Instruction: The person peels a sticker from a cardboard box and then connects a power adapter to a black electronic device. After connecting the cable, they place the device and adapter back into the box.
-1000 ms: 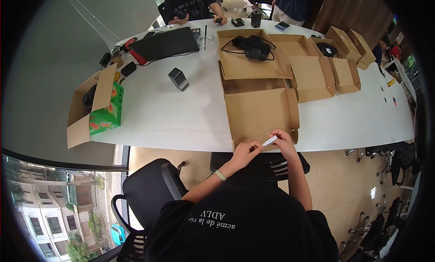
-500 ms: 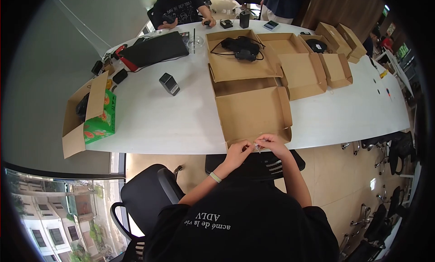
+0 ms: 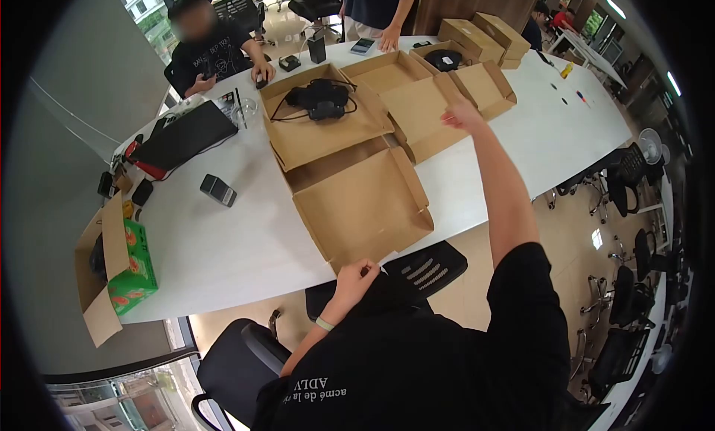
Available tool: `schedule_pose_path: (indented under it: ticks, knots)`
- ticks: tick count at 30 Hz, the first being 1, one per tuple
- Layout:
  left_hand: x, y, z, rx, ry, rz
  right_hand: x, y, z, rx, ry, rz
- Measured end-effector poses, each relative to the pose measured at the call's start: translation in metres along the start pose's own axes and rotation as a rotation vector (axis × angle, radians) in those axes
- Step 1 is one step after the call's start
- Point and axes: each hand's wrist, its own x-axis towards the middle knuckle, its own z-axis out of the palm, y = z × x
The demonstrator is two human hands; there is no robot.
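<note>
My left hand (image 3: 356,280) is closed at the near edge of an open cardboard box (image 3: 365,200); a small pale piece shows beside its fingers, too small to name. Stretched far forward, my right hand (image 3: 463,116) is over another open cardboard box (image 3: 417,122), its fingers smeared and partly hidden. A bundle of black cables and devices (image 3: 324,99) lies in the box at the back left. Behind my right hand, a round black coil (image 3: 444,60) sits in a smaller box.
Left on the white table (image 3: 216,245) are a green-printed carton (image 3: 138,274), a black laptop (image 3: 186,135) and a dark block (image 3: 218,190). Closed boxes (image 3: 484,40) are stacked at the back. One person (image 3: 212,51) sits across; another (image 3: 380,6) stands with a hand on the table.
My right hand has left my left hand's side and reached forward over the boxes. My left hand stays near the front box's edge. The view has turned, shifting the table leftward.
</note>
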Motion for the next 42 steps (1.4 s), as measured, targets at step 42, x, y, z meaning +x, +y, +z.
schedule_pose_path:
  ticks: [42]
  knots:
    - [0.007,-0.036,0.002,-0.074,0.184,-0.073,-0.215,0.08,0.212,0.192,-0.641,-0.106]
